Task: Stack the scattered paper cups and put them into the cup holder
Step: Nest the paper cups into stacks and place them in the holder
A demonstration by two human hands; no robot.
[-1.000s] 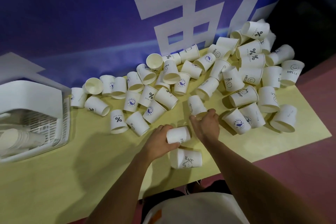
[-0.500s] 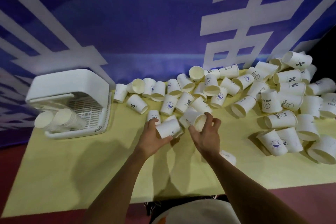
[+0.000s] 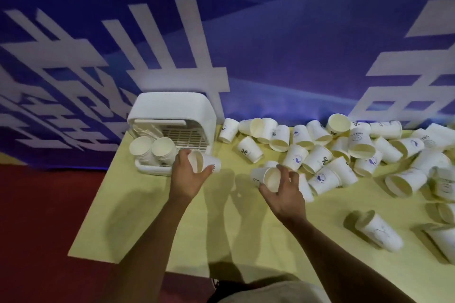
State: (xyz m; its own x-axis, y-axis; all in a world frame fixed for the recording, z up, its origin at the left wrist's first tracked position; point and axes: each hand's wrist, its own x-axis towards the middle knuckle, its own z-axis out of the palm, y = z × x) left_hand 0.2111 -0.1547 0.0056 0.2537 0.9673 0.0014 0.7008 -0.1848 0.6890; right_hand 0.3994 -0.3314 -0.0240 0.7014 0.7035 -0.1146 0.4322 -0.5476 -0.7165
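**A cup in each hand, beside the holder**

At 3 o'clock the scattered cups [image 3: 344, 152] run off the frame edge, and their prints are blurred. The left hand [image 3: 188, 177] grasps a sideways cup [image 3: 209, 161] just before the cup holder [image 3: 172, 106] at 11 o'clock, which holds two stacks [image 3: 152, 149]. The right hand [image 3: 285, 192] grips a second cup [image 3: 270, 178] above the worktop [image 3: 147, 216].

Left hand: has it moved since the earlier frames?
Yes. The left hand, gripping a cup, has moved left toward the cup holder and is now beside its front right corner.
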